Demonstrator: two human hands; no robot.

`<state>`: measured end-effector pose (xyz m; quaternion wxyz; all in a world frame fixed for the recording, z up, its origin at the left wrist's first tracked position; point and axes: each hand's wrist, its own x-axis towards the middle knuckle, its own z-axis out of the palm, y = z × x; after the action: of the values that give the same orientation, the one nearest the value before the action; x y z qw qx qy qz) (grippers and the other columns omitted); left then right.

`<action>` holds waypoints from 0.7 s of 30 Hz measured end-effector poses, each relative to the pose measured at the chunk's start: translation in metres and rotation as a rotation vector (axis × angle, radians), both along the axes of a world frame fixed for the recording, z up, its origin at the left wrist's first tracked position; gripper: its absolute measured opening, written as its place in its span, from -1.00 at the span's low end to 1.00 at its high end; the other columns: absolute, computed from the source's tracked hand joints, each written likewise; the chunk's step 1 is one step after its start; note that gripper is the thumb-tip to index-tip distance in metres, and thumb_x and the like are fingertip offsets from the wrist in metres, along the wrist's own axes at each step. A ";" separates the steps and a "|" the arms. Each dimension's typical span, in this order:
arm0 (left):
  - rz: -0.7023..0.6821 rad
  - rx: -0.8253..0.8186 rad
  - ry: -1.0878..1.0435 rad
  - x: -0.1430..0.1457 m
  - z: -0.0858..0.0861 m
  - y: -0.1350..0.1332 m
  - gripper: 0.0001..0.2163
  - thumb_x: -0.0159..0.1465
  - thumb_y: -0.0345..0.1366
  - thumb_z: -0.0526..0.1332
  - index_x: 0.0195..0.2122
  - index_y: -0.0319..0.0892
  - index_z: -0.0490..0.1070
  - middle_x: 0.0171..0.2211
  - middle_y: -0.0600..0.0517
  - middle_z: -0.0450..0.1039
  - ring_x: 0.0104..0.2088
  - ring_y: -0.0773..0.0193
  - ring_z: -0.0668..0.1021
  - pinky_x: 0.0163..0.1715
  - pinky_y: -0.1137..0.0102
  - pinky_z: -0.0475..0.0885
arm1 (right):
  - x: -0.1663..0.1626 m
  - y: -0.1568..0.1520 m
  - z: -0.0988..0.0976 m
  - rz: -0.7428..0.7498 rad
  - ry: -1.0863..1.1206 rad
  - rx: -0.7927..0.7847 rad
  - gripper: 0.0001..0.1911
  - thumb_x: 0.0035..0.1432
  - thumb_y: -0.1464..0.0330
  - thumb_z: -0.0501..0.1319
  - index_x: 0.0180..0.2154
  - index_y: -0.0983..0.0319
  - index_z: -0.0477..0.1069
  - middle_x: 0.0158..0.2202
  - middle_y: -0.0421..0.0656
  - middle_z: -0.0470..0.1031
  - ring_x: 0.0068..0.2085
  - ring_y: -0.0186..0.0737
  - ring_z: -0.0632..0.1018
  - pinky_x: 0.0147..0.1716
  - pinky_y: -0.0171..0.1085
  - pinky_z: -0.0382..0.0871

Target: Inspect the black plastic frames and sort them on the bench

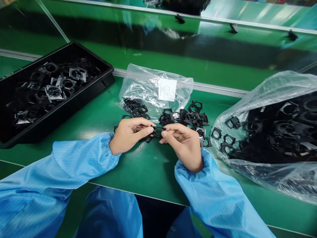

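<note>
Between my two hands is a small black plastic frame (158, 131) with a round opening, pinched at both ends. My left hand (132, 133) grips its left end between thumb and forefinger. At the other end, the thumb and fingers of my right hand (184, 142) close on it. Just beyond my hands lies a loose pile of similar black frames (189, 116) on the green table (146, 172). More thin black rings (136, 108) lie at the mouth of a clear plastic bag (141, 82), which carries a white label (167, 89).
At the left a black tray (81, 99) holds many frames, some with silvery metal parts. A large clear bag (267, 87) full of black frames lies open at the right. Behind the table runs a green panel with a metal rail (218, 88) along its foot.
</note>
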<state>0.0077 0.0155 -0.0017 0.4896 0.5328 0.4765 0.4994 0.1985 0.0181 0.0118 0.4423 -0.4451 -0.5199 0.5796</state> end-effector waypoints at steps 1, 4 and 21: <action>0.009 0.000 0.007 0.000 0.000 0.000 -0.69 0.18 -0.01 0.48 -0.34 -0.20 0.66 -0.43 -0.03 0.67 -0.45 0.24 0.65 -0.44 0.42 0.58 | 0.000 -0.001 0.000 0.003 -0.006 0.014 -0.73 0.11 0.16 0.49 -0.34 0.21 0.55 -0.52 -0.25 0.55 -0.50 -0.29 0.60 -0.43 -0.29 0.54; -0.003 0.000 0.010 -0.001 0.000 0.001 -0.67 0.20 0.00 0.46 -0.33 -0.21 0.65 -0.42 -0.03 0.66 -0.43 0.24 0.66 -0.41 0.42 0.59 | 0.000 -0.003 -0.001 0.011 -0.030 0.068 -0.80 0.17 0.21 0.45 -0.30 0.20 0.59 -0.49 -0.23 0.57 -0.47 -0.27 0.60 -0.39 -0.26 0.56; -0.033 -0.060 -0.064 -0.001 0.005 0.002 -0.70 0.18 -0.05 0.49 -0.33 -0.22 0.63 -0.44 -0.01 0.65 -0.46 0.24 0.68 -0.43 0.42 0.63 | 0.002 -0.003 -0.004 -0.079 -0.104 0.348 -0.90 0.14 0.43 0.44 -0.36 0.10 0.68 -0.37 -0.18 0.62 -0.33 -0.23 0.58 -0.27 -0.20 0.57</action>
<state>0.0065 0.0172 0.0030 0.5284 0.5094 0.4667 0.4935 0.2000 0.0152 0.0083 0.5075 -0.4112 -0.6166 0.4395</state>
